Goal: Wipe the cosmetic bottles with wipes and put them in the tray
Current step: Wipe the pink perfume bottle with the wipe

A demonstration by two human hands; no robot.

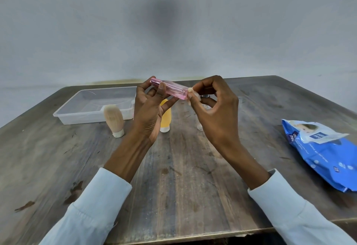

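The left hand (152, 102) grips the slim pink glass bottle (174, 89) level above the table, offering its base to the small white wipe (193, 95) pinched by the right hand (214, 105).

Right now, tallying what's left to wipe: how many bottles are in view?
4: pink bottle in the hands, beige beside the tray, yellow behind the left wrist, clear one mostly hidden behind the right hand.

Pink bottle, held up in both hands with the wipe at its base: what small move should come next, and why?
Probably slide the wipe along the pink bottle toward its cap. The right hand pinches the wipe only at the base end, the left hand grips the cap end, and the tray holds no bottle yet.
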